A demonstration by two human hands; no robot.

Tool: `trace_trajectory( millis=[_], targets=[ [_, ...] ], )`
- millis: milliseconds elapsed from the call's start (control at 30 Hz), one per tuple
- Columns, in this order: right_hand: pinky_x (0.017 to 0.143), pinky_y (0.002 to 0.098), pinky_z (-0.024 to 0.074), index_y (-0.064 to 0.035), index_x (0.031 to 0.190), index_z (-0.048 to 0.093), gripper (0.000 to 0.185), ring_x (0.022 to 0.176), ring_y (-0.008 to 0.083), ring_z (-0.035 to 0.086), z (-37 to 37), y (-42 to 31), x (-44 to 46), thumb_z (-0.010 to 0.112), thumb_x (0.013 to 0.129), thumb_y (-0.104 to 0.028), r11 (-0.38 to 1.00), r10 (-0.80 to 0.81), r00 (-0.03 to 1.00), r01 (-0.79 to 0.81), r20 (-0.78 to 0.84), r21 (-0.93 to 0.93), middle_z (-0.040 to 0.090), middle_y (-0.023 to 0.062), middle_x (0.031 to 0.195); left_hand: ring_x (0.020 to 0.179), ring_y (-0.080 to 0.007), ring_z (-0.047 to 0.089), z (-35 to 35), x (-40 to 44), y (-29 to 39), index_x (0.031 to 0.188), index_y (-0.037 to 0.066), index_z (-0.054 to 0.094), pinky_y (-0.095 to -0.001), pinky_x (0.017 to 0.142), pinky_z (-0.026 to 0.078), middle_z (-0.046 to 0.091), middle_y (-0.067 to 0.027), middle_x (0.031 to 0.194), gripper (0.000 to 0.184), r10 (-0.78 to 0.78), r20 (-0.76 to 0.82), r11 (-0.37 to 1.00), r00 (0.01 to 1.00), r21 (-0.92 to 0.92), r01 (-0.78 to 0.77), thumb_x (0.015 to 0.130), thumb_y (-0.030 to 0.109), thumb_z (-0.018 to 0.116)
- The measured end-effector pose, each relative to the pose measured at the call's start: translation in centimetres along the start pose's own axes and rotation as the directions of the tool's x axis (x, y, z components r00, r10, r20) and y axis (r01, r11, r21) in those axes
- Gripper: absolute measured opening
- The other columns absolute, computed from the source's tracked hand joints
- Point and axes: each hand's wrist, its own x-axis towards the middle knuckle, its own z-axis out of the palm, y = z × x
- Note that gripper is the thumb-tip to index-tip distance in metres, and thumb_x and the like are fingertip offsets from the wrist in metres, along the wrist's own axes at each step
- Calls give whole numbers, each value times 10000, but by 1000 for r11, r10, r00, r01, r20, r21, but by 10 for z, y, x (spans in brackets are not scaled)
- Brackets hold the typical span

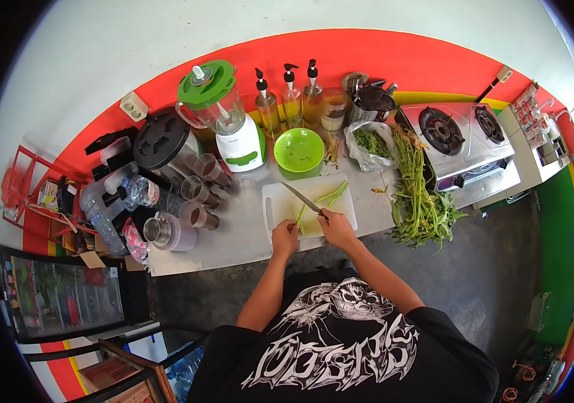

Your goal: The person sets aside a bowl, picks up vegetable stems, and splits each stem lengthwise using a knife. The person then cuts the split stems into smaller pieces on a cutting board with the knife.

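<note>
My right hand [336, 228] is closed round the handle of a knife [305, 199], whose blade slants up to the left over a white cutting board [275, 205]. Closed fingers of my left hand [285, 237] hold a green stalk [300, 215] at the board's lower left, close to the blade. More cut green stalks [333, 193] lie on the board's upper right. Just behind the board sits a green bowl [299, 149]. To the right, a large bundle of leafy green stalks [421, 201] hangs over the counter's front edge.
Behind the board stand a blender [236, 141], several pump bottles [292, 101] and a plastic bag of chopped greens [372, 143]. Tumblers [199, 191] and a steel-topped flask [174, 232] crowd the counter's left. A two-burner gas stove [458, 144] is at right.
</note>
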Motion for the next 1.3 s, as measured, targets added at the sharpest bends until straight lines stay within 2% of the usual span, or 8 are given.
trace_trajectory(
  millis=[167, 333, 400, 500, 633, 733, 1133, 1300],
  targets=[
    [688, 469, 486, 37, 1100, 635, 280, 771, 439, 636, 6, 10, -1, 586, 959, -201, 999, 6, 999, -4, -51, 33, 662, 257, 815, 894, -300, 716, 21, 9, 19, 1030, 31, 720, -379, 807, 547, 739, -149, 936, 197, 55, 58, 988, 997, 140, -63, 874, 148, 697],
    [693, 440, 492, 42, 1206, 629, 383, 748, 396, 653, -11, 2, -6, 613, 962, -253, 997, 69, 997, -67, -42, 48, 671, 257, 837, 865, -253, 711, 17, 17, 19, 1020, 5, 695, -353, 775, 548, 735, -119, 928, 189, 6, 1, 1000, 1000, 17, -6, 901, 152, 689],
    [660, 393, 487, 44, 1229, 624, 409, 672, 282, 634, -9, 5, -7, 612, 983, -282, 994, -5, 993, 18, -119, 110, 677, 196, 808, 781, -169, 674, 3, 13, 25, 1033, 10, 671, -292, 731, 536, 712, -55, 916, 154, -280, 232, 768, 931, -527, 363, 957, 142, 649],
    [595, 322, 447, 38, 1245, 628, 399, 626, 137, 539, -17, -14, -7, 580, 1016, -284, 951, -39, 996, 61, -78, 304, 619, 62, 729, 747, -112, 632, -18, 1, 58, 1096, 35, 625, -251, 697, 502, 673, -20, 881, 165, -261, 267, 538, 928, -757, 370, 990, 162, 626],
    [612, 293, 444, 30, 1200, 659, 349, 654, 119, 536, -41, -73, -16, 601, 1005, -254, 872, -23, 999, 6, 28, 490, 631, 72, 737, 763, -91, 631, -47, -14, 112, 1111, 46, 603, -242, 724, 506, 689, -49, 904, 170, -170, 178, 521, 969, -819, 242, 999, 172, 623],
    [512, 251, 285, 7, 1254, 650, 331, 603, 36, 347, -46, -99, -22, 611, 1003, -206, 837, -61, 995, 7, 81, 547, 426, -45, 657, 806, -98, 648, -64, -21, 137, 1155, 27, 595, -238, 738, 525, 705, -62, 951, 201, -57, 72, 646, 996, -758, 91, 996, 147, 621],
    [542, 230, 309, 40, 1436, 487, 465, 611, 45, 325, -55, -121, -35, 422, 1088, -262, 703, -262, 962, 139, 73, 697, 388, -55, 679, 863, -93, 638, -93, -47, 187, 1264, -33, 556, -216, 760, 506, 690, -51, 1023, 297, 16, -71, 602, 997, -795, -67, 982, 46, 606],
    [579, 248, 362, 45, 1398, 526, 424, 623, 74, 371, -50, -122, -38, 467, 1061, -207, 740, -308, 951, 233, 9, 631, 418, -18, 679, 896, -92, 632, -98, -47, 193, 1258, -30, 564, -247, 811, 520, 685, -63, 1041, 299, 1, -96, 527, 995, -846, -82, 976, 49, 624]
  ],
)
